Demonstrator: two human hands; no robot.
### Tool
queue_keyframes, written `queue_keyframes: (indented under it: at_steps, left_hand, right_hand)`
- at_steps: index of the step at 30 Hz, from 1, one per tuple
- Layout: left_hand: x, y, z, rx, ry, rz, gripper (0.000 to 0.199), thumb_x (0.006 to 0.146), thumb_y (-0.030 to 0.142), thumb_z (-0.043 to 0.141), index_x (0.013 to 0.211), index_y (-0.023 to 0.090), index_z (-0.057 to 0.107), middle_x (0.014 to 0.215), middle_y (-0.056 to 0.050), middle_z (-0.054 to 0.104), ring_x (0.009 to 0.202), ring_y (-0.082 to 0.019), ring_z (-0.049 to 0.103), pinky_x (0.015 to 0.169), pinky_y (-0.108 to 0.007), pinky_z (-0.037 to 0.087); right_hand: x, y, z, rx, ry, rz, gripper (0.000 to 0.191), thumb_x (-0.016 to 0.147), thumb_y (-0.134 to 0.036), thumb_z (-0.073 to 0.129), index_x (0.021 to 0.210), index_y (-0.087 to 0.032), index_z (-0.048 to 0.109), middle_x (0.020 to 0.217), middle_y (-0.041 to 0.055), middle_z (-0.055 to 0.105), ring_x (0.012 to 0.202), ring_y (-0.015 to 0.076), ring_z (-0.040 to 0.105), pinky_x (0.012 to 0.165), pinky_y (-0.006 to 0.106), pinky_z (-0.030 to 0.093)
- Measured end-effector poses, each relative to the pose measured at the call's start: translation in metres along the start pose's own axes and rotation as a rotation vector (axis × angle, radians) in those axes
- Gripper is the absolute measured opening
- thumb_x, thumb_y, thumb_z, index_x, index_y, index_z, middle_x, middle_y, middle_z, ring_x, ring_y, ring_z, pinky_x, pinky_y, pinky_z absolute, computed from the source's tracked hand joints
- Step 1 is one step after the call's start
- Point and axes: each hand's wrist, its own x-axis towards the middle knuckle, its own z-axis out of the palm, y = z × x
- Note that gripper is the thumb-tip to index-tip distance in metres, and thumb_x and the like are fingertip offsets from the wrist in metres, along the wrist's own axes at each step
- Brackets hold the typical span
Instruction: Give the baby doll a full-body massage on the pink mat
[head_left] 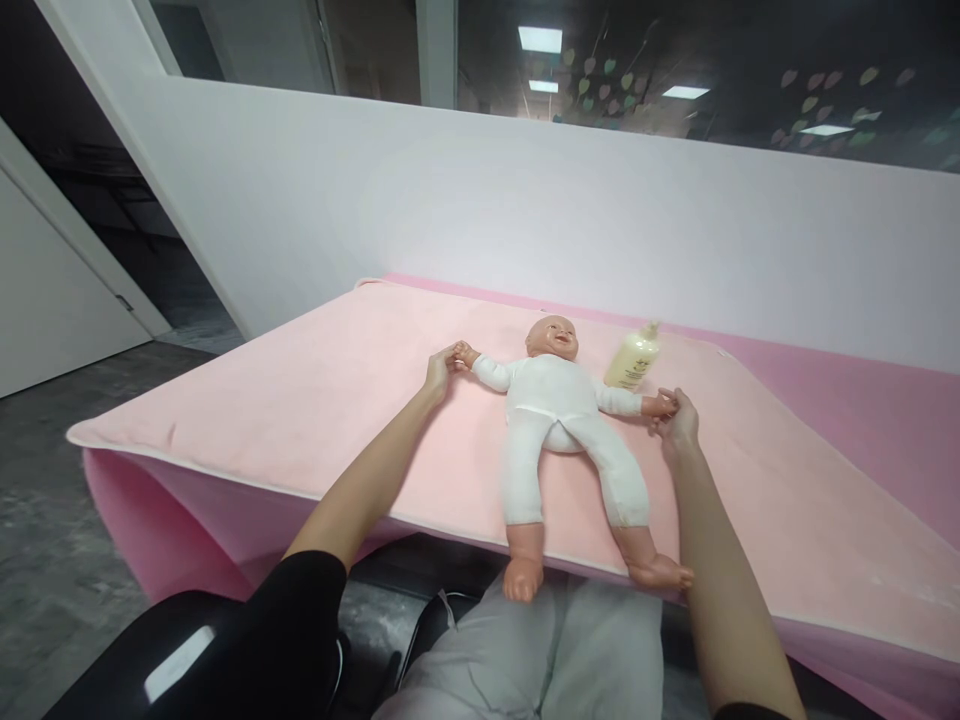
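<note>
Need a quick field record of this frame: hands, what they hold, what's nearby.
left hand: grips the doll's hand, arm stretched out
right hand: grips the doll's other hand
doll: face up on its back, white suit, arms spread, feet past the mat's near edge
lotion bottle: beside the doll's head, pale yellow, pump top
pink mat: covers the table

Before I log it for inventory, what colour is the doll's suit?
White, seen clearly in the head view: the doll's suit.

bottle [634, 360] label too small to read
</note>
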Motion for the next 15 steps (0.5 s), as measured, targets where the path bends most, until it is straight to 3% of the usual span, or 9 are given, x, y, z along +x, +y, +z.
queue_keyframes:
  at_steps: [7, 15]
  left_hand:
    - [-0.0034, -0.0004, -0.0004, 0.037, -0.047, 0.079, 0.018, 0.068, 0.025, 0.057, 0.077, 0.012, 0.066, 0.077, -0.003, 0.067, 0.06, -0.01, 0.055, 0.064, -0.023, 0.045]
    - [-0.0033, -0.0002, 0.0012, 0.017, 0.027, 0.07, 0.016, 0.076, 0.027, 0.061, 0.077, 0.012, 0.066, 0.07, -0.003, 0.066, 0.056, -0.01, 0.055, 0.064, -0.025, 0.047]
  right_hand:
    - [-0.0001, -0.0006, -0.0001, -0.002, 0.004, 0.0, 0.028, 0.084, -0.042, 0.046, 0.093, -0.02, 0.06, 0.067, -0.0028, 0.051, 0.037, 0.0074, 0.036, 0.031, 0.022, 0.027]
    - [-0.0004, -0.0003, 0.0005, -0.001, -0.002, -0.007, 0.028, 0.084, -0.042, 0.046, 0.092, -0.019, 0.06, 0.065, -0.003, 0.05, 0.037, 0.0079, 0.037, 0.031, 0.022, 0.027]
